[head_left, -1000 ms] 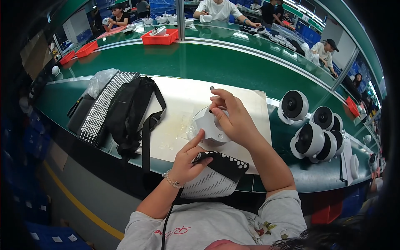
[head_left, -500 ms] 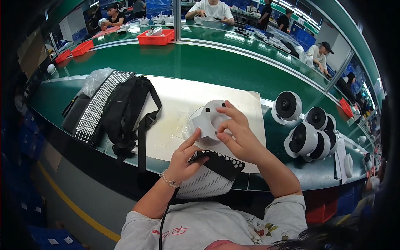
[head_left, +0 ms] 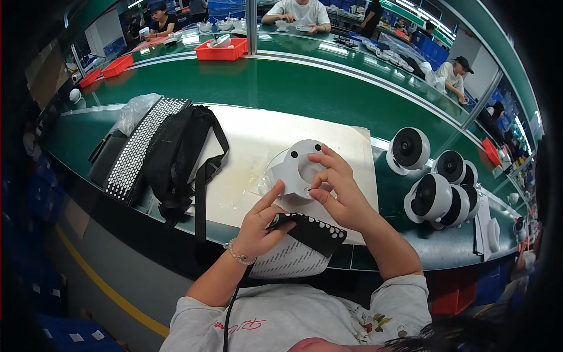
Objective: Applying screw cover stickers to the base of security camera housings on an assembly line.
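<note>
A white round camera-like device (head_left: 296,170) sits on a pale mat (head_left: 252,146) on the green bench. My right hand (head_left: 337,190) rests on top of it, fingertips pressed to its circular face. My left hand (head_left: 261,223) touches its lower left side with the index finger raised against the housing. Under my left wrist lies a black strip with white dots (head_left: 311,232) on a sheet of white paper (head_left: 290,258).
A black bag with straps (head_left: 179,158) and a dotted black sheet (head_left: 138,149) lie at the left. Several white dome cameras with dark lenses (head_left: 437,185) stand at the right. Red trays (head_left: 221,50) and other workers sit at the far benches.
The white device has come down from a tilted position to the mat, and my right hand has moved from its top edge onto its face. My left hand stayed at its side.
</note>
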A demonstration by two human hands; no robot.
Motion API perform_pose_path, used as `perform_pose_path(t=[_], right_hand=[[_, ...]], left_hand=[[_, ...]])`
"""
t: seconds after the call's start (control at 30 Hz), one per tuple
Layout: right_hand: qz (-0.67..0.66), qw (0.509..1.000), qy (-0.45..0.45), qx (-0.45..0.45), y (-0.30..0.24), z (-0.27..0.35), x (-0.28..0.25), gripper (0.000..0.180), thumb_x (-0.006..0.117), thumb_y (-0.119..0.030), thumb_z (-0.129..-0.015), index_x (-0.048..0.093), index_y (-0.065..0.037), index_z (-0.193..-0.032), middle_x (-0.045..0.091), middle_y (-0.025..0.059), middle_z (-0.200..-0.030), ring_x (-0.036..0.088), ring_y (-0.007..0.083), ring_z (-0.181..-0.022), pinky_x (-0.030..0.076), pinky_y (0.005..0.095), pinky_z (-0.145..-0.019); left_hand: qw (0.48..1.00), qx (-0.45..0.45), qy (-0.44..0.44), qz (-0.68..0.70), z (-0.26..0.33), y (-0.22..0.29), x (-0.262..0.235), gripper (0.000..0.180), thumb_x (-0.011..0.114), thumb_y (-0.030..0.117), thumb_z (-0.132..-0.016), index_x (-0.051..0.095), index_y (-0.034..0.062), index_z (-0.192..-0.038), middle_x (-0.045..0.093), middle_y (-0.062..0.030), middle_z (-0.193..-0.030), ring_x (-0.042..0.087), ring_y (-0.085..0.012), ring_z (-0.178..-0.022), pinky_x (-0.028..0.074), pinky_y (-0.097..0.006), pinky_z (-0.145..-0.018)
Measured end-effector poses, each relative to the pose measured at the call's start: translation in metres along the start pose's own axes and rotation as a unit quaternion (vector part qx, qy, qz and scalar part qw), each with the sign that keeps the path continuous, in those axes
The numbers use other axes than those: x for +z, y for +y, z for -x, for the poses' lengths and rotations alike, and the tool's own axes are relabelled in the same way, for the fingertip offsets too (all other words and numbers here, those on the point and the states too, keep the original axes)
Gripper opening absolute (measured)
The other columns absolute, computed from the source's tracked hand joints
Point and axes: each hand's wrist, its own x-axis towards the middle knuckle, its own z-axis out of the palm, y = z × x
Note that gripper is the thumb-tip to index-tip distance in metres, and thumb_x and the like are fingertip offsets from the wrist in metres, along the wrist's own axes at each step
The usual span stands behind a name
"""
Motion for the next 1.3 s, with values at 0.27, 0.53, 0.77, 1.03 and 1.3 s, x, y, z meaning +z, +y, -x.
perform_pose_path(t=[0.27,0.53,0.77,1.03,1.3], right_hand=[[-0.017,1.0,0.003,0.021,-0.004,0.001,0.008,0.004,0.055,-0.009,-0.083,0.053,-0.006,-0.084,0.031,0.0146,-0.136,0.012,0.0329,-0.132,0.038,0.0298,-0.088],[0.014,1.0,0.009,0.026,-0.007,0.002,0.005,0.004,0.055,-0.009,-0.083,0.054,-0.005,-0.084,0.031,0.0144,-0.136,0.014,0.0328,-0.132,0.039,0.0293,-0.086],[0.129,0.989,-0.021,-0.075,-0.013,0.006,-0.013,0.015,0.06,-0.015,-0.078,0.057,-0.007,-0.091,0.041,0.0123,-0.13,0.029,0.0315,-0.126,0.027,0.0403,-0.097],[0.24,0.96,0.041,-0.138,-0.025,0.014,-0.002,0.026,0.065,-0.02,-0.073,0.06,-0.013,-0.097,0.051,0.0047,-0.12,0.043,0.0245,-0.116,0.026,0.0429,-0.097],[0.251,0.935,0.07,-0.24,-0.016,0.017,0.022,0.011,0.066,-0.015,-0.07,0.062,-0.01,-0.079,0.058,0.0019,-0.109,0.048,0.0195,-0.111,0.029,0.0397,-0.096]], left_hand=[[1.0,-0.012,0.008,-0.002,0.001,-0.002,0.002,0.019,0.068,0.0,-0.066,0.059,0.002,-0.082,0.035,-0.0193,-0.134,0.046,-0.0288,-0.116,0.041,-0.03,-0.087],[1.0,-0.003,0.015,-0.024,0.001,-0.002,0.003,0.019,0.068,-0.001,-0.065,0.059,0.0009,-0.081,0.037,-0.0194,-0.133,0.055,-0.0254,-0.103,0.044,-0.029,-0.08],[0.999,0.006,0.039,-0.029,0.0,-0.001,0.006,0.02,0.068,-0.002,-0.064,0.058,-0.0019,-0.081,0.04,-0.0198,-0.13,0.06,-0.0218,-0.09,0.046,-0.027,-0.075],[0.997,0.027,0.05,-0.055,-0.002,0.0,0.006,0.018,0.066,-0.004,-0.064,0.056,-0.0036,-0.079,0.042,-0.0244,-0.127,0.06,-0.0227,-0.09,0.047,-0.028,-0.073],[0.998,0.023,0.051,-0.039,-0.001,0.001,0.005,0.016,0.064,-0.006,-0.064,0.056,-0.0042,-0.077,0.042,-0.0266,-0.126,0.06,-0.024,-0.091,0.047,-0.028,-0.072]])
